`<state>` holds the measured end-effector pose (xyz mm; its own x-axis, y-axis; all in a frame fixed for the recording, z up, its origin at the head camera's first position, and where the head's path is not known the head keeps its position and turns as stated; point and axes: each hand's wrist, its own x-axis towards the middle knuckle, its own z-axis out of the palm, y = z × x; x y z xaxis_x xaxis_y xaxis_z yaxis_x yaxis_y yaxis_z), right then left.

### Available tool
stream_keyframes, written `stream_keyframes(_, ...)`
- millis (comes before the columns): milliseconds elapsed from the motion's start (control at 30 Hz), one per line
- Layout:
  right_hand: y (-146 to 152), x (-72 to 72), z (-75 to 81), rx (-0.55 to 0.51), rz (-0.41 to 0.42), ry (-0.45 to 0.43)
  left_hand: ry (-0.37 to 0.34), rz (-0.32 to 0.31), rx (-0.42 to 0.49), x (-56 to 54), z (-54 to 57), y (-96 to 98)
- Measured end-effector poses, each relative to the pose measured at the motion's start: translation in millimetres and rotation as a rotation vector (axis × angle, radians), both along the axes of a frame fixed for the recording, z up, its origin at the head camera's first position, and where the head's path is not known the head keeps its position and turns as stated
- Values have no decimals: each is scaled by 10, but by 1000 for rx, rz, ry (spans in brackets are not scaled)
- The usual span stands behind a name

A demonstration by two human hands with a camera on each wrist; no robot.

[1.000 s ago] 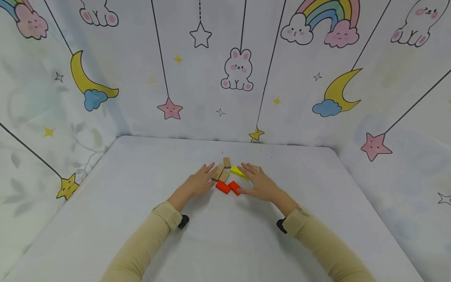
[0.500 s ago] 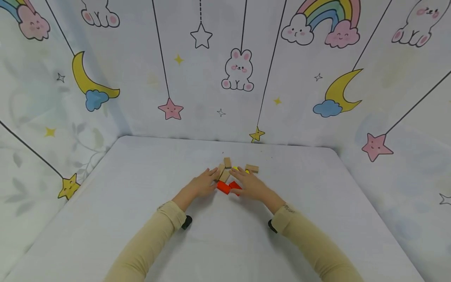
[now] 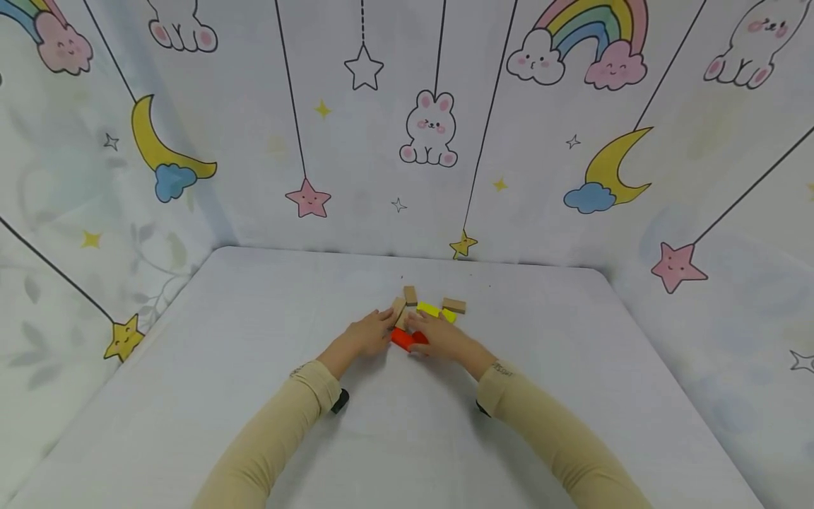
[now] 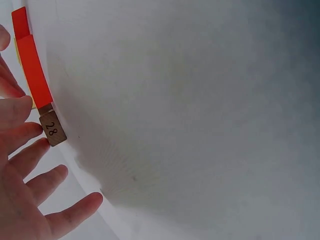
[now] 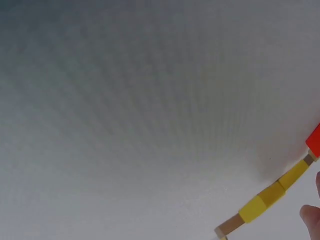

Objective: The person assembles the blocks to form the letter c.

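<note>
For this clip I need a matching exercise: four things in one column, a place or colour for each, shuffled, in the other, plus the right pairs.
Things
1. Left hand
2. Yellow blocks
3. Red blocks
4. Sleeves

Places or colours
A. Beige
B. Nearest the person of all the blocks, in the head view
C. Fingertips at or close to a wooden block printed 28, in the left wrist view
D. Just beyond the right hand, in the head view

Right pairs
1-C, 2-D, 3-B, 4-A
</note>
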<state>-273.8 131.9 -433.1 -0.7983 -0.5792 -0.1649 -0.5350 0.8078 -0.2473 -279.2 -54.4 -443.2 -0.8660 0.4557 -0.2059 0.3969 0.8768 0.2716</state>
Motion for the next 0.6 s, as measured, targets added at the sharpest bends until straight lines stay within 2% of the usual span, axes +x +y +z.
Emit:
stream_keyframes(233,-17,24,-5,71,16,-2,18,-4,-11,34,10,16)
stream_keyframes(600,-33,35,7,76,44,31,17,3,-47,26,3,-2)
